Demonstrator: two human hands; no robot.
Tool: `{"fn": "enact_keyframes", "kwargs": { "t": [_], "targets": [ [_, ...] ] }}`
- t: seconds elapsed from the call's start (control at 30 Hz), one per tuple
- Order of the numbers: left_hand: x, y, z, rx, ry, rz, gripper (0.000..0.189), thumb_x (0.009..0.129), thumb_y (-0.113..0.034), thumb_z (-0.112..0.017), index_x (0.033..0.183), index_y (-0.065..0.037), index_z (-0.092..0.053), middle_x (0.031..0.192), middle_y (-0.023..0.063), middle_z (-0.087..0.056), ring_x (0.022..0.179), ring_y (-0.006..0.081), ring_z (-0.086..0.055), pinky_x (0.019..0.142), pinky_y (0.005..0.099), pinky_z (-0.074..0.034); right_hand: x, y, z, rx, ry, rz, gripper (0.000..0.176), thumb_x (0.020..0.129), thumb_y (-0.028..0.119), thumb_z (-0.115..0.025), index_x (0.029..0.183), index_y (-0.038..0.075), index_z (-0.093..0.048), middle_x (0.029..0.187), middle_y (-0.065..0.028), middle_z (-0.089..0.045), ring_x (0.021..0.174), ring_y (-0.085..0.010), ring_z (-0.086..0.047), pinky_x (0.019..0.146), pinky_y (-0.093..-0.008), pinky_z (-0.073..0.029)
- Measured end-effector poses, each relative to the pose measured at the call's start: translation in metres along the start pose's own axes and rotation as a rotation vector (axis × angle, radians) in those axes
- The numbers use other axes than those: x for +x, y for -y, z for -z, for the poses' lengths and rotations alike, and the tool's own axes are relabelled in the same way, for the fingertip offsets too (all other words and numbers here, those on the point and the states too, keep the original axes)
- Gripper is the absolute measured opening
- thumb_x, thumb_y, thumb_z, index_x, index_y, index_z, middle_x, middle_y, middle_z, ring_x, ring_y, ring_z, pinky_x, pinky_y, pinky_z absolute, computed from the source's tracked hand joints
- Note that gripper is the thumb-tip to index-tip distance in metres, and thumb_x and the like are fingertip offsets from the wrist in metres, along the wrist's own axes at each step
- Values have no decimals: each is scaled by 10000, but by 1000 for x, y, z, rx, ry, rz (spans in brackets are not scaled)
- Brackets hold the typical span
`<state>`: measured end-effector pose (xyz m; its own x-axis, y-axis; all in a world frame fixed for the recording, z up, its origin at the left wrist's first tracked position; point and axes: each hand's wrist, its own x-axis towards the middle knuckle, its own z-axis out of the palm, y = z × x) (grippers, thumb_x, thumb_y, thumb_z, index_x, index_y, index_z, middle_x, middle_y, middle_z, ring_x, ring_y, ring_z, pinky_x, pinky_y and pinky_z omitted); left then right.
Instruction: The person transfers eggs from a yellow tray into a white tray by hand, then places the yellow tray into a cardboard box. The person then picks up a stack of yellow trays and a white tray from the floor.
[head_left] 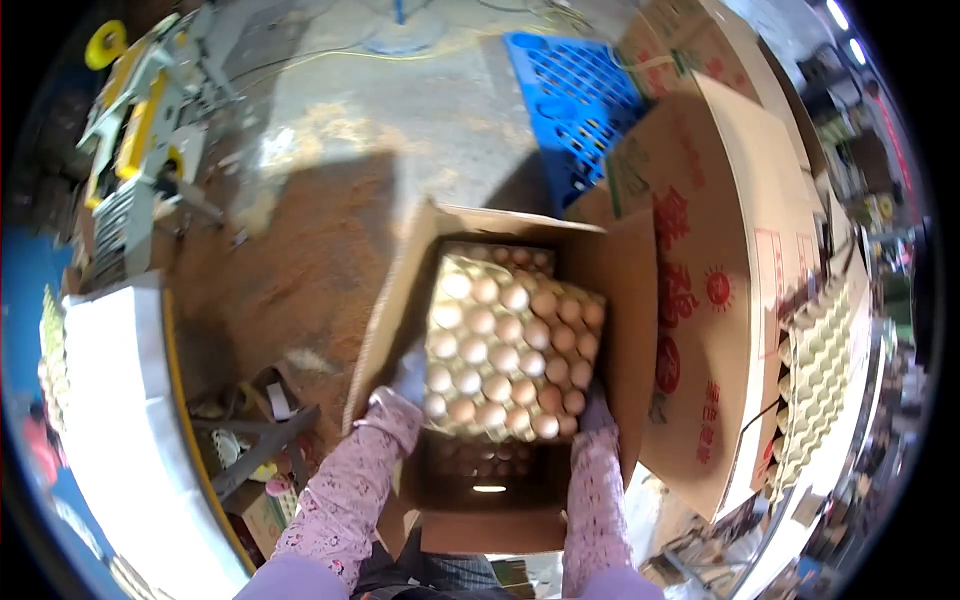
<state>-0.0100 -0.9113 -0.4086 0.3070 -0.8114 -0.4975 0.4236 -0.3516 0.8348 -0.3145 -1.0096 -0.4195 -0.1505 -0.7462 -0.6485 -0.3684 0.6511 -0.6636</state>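
A pulp egg tray [436, 290] full of brown and pale eggs [505, 330] is held level inside an open cardboard box [540, 532]. My left hand [408, 376], partly in shadow, grips the tray's left side. At its lower right side is my right hand [596, 408], its fingers mostly hidden by the tray and the box wall. Patterned pink sleeves cover both forearms. Deeper in the box, more eggs [485, 458] show below the tray, and another row of eggs [520, 257] sits behind it.
Large printed cardboard cartons [690, 290] stand to the right, close to a blue plastic pallet [570, 100]. Egg trays [822, 375] lie at the far right. A white-topped table [125, 400] is on the left, with yellow-and-grey machinery [140, 130] beyond it.
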Motion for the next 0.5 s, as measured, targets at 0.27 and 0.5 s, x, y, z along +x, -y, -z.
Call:
{"fn": "enact_keyframes", "kwargs": {
  "t": [0.27, 0.5],
  "targets": [
    [-156, -6, -33, -222, -13, -6, 392, 1062, -250, -318, 1309, -33, -530, 1329, 143, -544, 1227, 254, -516, 1067, 352, -398, -216, 39, 86, -36, 72, 7, 378, 1066, 302, -391, 1375, 87, -429, 1179, -51, -588, 1061, -195, -585, 904, -345, -502],
    [-295, -92, 16, -483, -87, -128, 567, 1058, -371, -259, 1504, -24, -310, 1551, 165, -323, 1449, 247, -294, 1211, 334, -217, -328, 155, 62, -195, 373, 448, 386, 1068, 312, -385, 1376, 83, -427, 1236, -46, -553, 1087, -183, -566, 907, -333, -499]
  ]
}}
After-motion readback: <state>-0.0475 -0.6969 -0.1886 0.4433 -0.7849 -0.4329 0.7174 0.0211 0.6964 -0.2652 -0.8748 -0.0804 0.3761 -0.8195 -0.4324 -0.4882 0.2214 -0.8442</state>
